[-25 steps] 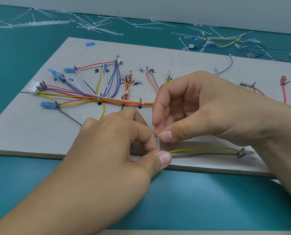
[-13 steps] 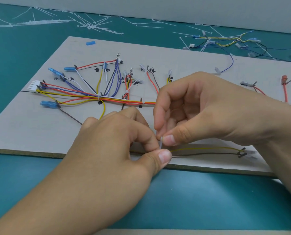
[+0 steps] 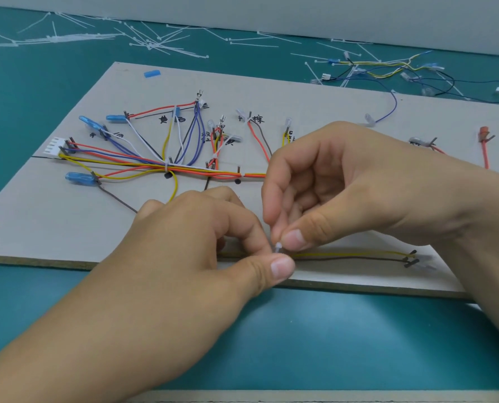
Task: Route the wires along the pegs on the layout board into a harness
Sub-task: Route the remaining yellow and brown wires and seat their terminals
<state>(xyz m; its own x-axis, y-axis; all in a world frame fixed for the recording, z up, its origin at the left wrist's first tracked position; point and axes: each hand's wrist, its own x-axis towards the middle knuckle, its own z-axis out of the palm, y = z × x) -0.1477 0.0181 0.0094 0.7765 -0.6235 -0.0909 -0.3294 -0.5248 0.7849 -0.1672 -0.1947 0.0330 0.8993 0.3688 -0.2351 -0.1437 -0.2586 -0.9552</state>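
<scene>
A grey layout board (image 3: 53,228) lies on the teal table, with dark pegs and a bundle of red, yellow, blue and white wires (image 3: 143,165) fanned across its left half. A yellow wire (image 3: 347,253) and a brown wire (image 3: 347,259) run along the near edge to pegs at the right. Over these two wires my left hand (image 3: 201,245) and my right hand (image 3: 335,187) meet. Both pinch a small white cable tie (image 3: 277,248) with thumb and forefinger. Only a short stub of the tie shows between the fingertips.
Loose white cable ties (image 3: 143,42) are scattered over the teal table behind the board. A second tangle of wires (image 3: 388,71) lies at the back right. A red terminal wire (image 3: 484,146) hangs on a peg at the board's right. A blue sleeve (image 3: 151,73) lies near its far edge.
The upright tail of the cable tie has grown shorter between my fingertips. My right thumb and forefinger have slid down it toward my left thumb. The wires have not shifted.
</scene>
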